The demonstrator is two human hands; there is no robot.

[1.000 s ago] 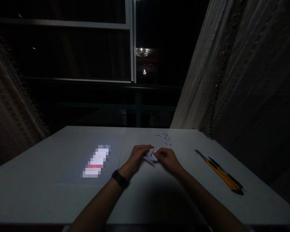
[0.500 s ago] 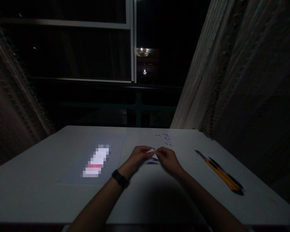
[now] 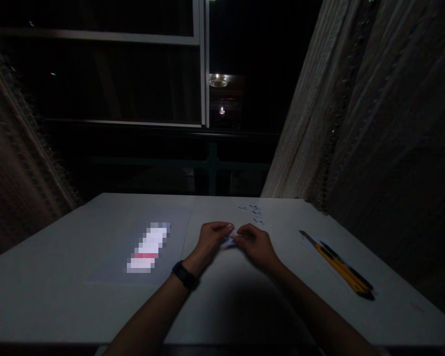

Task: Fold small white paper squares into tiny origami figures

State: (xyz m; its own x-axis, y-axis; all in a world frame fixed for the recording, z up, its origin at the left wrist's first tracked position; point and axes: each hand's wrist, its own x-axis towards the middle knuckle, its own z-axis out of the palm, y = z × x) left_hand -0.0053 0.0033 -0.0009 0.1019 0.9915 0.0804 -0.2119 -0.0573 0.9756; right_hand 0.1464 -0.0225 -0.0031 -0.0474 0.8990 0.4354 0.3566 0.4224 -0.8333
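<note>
Between my hands, just above the white table [image 3: 222,301], is a small piece of folded white paper [image 3: 229,241]. My left hand [image 3: 212,238] pinches its left side between thumb and fingers, with a dark watch [image 3: 185,275] on that wrist. From the right, my right hand [image 3: 257,243] pinches the same paper with thumb and forefinger. The fingertips of both hands are close together and cover much of the paper, so its exact shape is hard to make out. Several small paper pieces with dark marks [image 3: 257,213] lie beyond my right hand.
A yellow utility knife [image 3: 341,269] and a dark pen [image 3: 350,267] lie on a paper strip at the right. On the left, a lit, blurred-out screen [image 3: 148,247] rests on a large pale sheet [image 3: 109,269]. Curtains [image 3: 300,123] hang beside the dark window.
The paper's raised white point, seen between the fingers before, is now mostly covered. Both hands have shifted slightly left and my fingertips have pressed in around the paper.
</note>
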